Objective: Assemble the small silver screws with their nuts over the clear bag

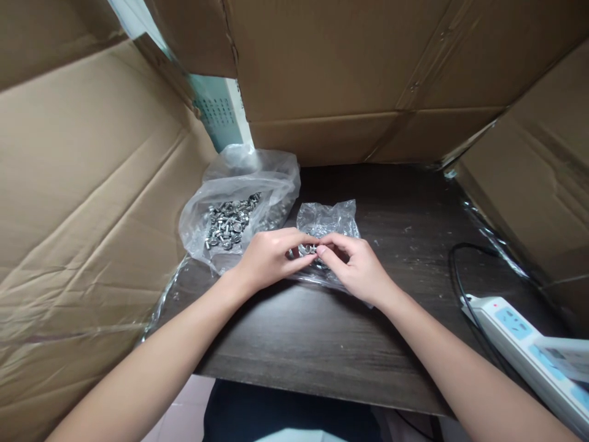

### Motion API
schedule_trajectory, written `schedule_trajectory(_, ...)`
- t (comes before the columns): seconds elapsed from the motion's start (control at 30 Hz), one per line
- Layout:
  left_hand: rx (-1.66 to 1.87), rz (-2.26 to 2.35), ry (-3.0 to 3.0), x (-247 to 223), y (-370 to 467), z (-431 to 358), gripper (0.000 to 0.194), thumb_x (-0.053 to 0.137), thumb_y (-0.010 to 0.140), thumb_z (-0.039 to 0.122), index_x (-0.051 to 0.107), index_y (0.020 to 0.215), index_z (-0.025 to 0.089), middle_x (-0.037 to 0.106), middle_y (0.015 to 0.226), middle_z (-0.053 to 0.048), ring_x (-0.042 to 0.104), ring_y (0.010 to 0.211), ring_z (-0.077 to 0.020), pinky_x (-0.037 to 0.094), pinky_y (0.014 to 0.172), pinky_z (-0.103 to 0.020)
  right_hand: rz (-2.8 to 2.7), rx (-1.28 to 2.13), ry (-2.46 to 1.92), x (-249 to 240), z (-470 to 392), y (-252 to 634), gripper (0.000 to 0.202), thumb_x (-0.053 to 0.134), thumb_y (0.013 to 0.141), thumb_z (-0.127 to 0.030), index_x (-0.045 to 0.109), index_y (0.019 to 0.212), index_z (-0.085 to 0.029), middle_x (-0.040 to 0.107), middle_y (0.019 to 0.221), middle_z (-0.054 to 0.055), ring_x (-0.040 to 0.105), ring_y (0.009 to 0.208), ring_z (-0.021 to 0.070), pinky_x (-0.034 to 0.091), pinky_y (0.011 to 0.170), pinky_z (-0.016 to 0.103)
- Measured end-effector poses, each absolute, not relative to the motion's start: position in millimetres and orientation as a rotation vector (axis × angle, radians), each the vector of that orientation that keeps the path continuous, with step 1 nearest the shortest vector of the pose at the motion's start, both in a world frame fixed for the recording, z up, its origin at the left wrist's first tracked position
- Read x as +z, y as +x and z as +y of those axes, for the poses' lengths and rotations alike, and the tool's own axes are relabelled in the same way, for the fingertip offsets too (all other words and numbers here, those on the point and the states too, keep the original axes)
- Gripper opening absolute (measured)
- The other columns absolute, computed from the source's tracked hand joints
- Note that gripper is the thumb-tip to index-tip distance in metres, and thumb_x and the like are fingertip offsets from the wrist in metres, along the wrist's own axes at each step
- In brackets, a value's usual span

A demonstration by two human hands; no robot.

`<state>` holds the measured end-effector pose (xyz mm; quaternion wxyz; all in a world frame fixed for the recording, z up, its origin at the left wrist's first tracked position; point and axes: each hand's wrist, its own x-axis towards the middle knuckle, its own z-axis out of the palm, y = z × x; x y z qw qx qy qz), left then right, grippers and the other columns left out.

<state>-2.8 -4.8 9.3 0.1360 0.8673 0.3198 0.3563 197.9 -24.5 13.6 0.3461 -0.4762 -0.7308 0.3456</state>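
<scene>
My left hand (pixel 271 255) and my right hand (pixel 352 264) meet fingertip to fingertip over a small clear plastic bag (pixel 329 215). Both are closed in a pinch on a small metal screw (pixel 315 247), mostly hidden by the fingers. Shiny metal pieces lie in the small bag beneath, partly covered by my hands. To the left, beside my left hand, a larger clear plastic bag (pixel 276 162) stands with its mouth open. A heap of silvery screws (pixel 230 221) fills its lower part.
Cardboard walls (pixel 345 67) surround the dark wooden table (pixel 317 331) at the back and both sides. On the right lie a white power strip (pixel 515 325) and a black cable (pixel 455 264). The table's front edge runs close to my body.
</scene>
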Motion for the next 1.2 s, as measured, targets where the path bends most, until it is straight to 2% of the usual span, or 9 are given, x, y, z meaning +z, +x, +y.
schedule_trajectory(0.2, 1.036, 0.915, 2.497, 9.6, -2.7, -5.2, 0.019, 0.065, 0.094, 0.029, 0.073, 0.107, 0.017, 0.074, 0.083, -0.003, 0.067, 0.066, -0.0106, 0.051, 0.062, -0.021, -1.869, 0.967, -1.219, 12.3, -24.6, 199.4, 0.016, 0.057, 0.093, -0.032, 0.065, 0.090, -0.019, 0.060, 0.070, -0.001, 0.053, 0.061, 0.0132, 0.042, 0.058, 0.026)
schedule_trajectory(0.4, 1.066, 0.912, 2.490, 9.4, -2.5, -5.8, 0.019, 0.065, 0.094, 0.032, 0.073, 0.102, 0.016, 0.074, 0.081, -0.002, 0.066, 0.062, -0.0101, 0.052, 0.062, -0.021, -1.923, 0.907, -1.209, 15.6, -24.5, 198.7, 0.032, 0.047, 0.100, -0.036, 0.058, 0.074, -0.019, 0.049, 0.062, -0.003, 0.044, 0.057, 0.0117, 0.034, 0.056, 0.026)
schedule_trajectory(0.5, 1.045, 0.913, 2.486, 9.4, -2.6, -6.0, 0.020, 0.065, 0.095, 0.032, 0.073, 0.104, 0.017, 0.074, 0.080, -0.002, 0.066, 0.063, -0.0106, 0.052, 0.063, -0.021, -1.907, 0.881, -1.206, 16.5, -23.7, 199.5, 0.039, 0.043, 0.101, -0.036, 0.051, 0.067, -0.019, 0.048, 0.061, -0.002, 0.045, 0.058, 0.0121, 0.035, 0.057, 0.027)
schedule_trajectory(0.67, 1.074, 0.923, 2.489, 9.9, -2.6, -6.2, 0.019, 0.066, 0.094, 0.031, 0.073, 0.107, 0.017, 0.074, 0.083, -0.001, 0.066, 0.063, -0.0098, 0.052, 0.065, -0.021, -1.856, 0.911, -1.183, 17.9, -24.0, 201.2, 0.028, 0.044, 0.099, -0.034, 0.063, 0.085, -0.019, 0.055, 0.067, -0.001, 0.050, 0.061, 0.0133, 0.039, 0.060, 0.027)
schedule_trajectory(0.83, 1.039, 0.925, 2.471, 7.4, -3.0, -5.8, 0.017, 0.069, 0.091, 0.027, 0.072, 0.105, 0.017, 0.073, 0.084, 0.000, 0.065, 0.064, -0.0091, 0.051, 0.063, -0.021, -1.868, 0.947, -1.200, 19.3, -23.5, 201.4, 0.025, 0.048, 0.096, -0.032, 0.067, 0.086, -0.019, 0.059, 0.067, 0.000, 0.051, 0.060, 0.0135, 0.040, 0.059, 0.027)
schedule_trajectory(1.03, 1.027, 0.939, 2.469, 7.1, -2.4, -6.2, 0.017, 0.067, 0.093, 0.028, 0.071, 0.105, 0.017, 0.073, 0.084, -0.001, 0.065, 0.065, -0.0094, 0.050, 0.064, -0.021, -1.838, 0.983, -1.217, 16.1, -23.9, 200.9, 0.012, 0.057, 0.090, -0.029, 0.064, 0.085, -0.019, 0.062, 0.069, 0.000, 0.055, 0.063, 0.0147, 0.042, 0.061, 0.028)
schedule_trajectory(1.2, 1.011, 0.948, 2.462, 6.4, -2.5, -5.7, 0.015, 0.067, 0.093, 0.026, 0.071, 0.104, 0.016, 0.074, 0.087, -0.002, 0.065, 0.065, -0.0096, 0.051, 0.063, -0.020, -1.911, 0.942, -1.200, 15.4, -25.0, 198.7, 0.018, 0.051, 0.096, -0.031, 0.060, 0.085, -0.019, 0.055, 0.067, -0.002, 0.049, 0.061, 0.0126, 0.038, 0.059, 0.026)
